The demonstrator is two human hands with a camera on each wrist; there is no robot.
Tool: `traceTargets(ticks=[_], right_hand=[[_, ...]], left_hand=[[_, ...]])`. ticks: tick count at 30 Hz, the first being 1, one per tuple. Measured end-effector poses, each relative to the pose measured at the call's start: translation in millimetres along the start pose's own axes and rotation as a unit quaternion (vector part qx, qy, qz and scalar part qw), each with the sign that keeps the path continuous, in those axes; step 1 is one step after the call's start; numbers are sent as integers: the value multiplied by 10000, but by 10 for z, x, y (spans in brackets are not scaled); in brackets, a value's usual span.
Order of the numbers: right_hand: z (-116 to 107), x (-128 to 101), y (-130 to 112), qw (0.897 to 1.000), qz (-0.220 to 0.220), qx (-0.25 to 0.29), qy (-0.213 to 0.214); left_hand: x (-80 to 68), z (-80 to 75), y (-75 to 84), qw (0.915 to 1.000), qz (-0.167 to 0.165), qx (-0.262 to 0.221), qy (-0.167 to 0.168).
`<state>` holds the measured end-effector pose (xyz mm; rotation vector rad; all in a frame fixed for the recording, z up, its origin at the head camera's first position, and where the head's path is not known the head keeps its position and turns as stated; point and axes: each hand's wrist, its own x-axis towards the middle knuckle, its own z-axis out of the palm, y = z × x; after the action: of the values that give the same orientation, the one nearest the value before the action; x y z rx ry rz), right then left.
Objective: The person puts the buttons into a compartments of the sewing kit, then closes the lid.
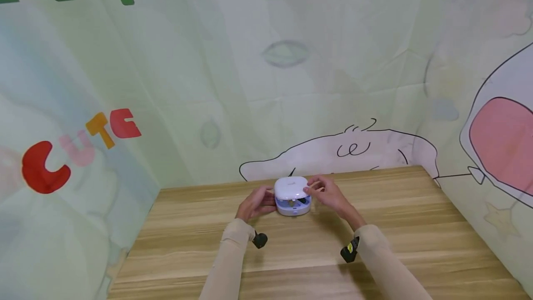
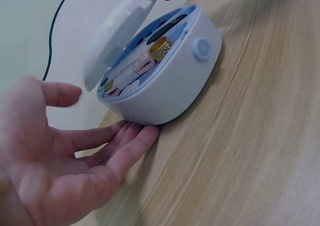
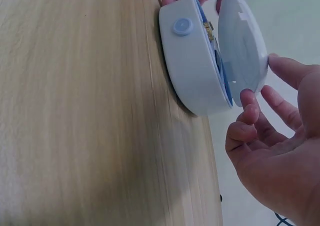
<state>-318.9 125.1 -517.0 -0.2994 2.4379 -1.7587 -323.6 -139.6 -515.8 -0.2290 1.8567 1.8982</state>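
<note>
A white sewing box point(image 1: 293, 211) with a blue inner tray stands on the table, its hinged lid point(image 1: 290, 186) partly raised. Inside, the left wrist view shows a gold dimpled thimble point(image 2: 160, 49), a rolled tape measure point(image 2: 144, 64) and a slim dark tool point(image 2: 169, 28). My left hand point(image 1: 255, 203) touches the box's left side low down, fingers extended and thumb raised apart from them. At the lid's right edge, my right hand point(image 1: 330, 193) pinches it between thumb and fingers, the thumb on the outer face, as the right wrist view shows.
The wooden table point(image 1: 187, 253) ends just behind the box, against a printed cloth backdrop point(image 1: 208, 82). A small black camera point(image 1: 260, 240) is strapped to the left wrist, and another point(image 1: 349, 251) to the right. A thin dark cable point(image 2: 50, 41) crosses behind in the left wrist view.
</note>
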Motion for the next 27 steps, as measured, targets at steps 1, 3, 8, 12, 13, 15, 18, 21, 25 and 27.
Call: traceTargets(ticks=[1, 3, 8, 12, 13, 15, 18, 21, 25, 27], right_hand=[[5, -7, 5, 10000, -14, -63, 2], [16, -20, 13, 9999, -26, -169, -16], [45, -51, 24, 9988, -47, -481, -49], [66, -79, 0, 9975, -124, -692, -16], [70, -87, -4, 9972, -143, -733, -11], [78, -97, -18, 9968, -153, -784, 14], [93, -104, -10, 9961, -157, -870, 41], [108, -111, 6, 9960, -125, -882, 87], [125, -128, 24, 9971, -29, -749, 152], [130, -137, 32, 9974, 37, -692, 180]], left_hand=[[-1, 0, 3, 10000, -28, -22, 9], [-5, -3, 8, 10000, -55, 16, 12], [-14, -18, 15, 9992, -62, 396, 95], [-9, -22, 10, 9988, -43, 493, 66], [-7, -22, 11, 9986, -31, 523, 50], [-4, -19, 12, 9984, -23, 567, 28], [-6, -17, 13, 9979, 3, 648, 20], [-9, -14, 12, 9980, 16, 636, 41], [-12, -11, 11, 9983, 29, 578, 49], [-13, -9, 9, 9985, 50, 544, 27]])
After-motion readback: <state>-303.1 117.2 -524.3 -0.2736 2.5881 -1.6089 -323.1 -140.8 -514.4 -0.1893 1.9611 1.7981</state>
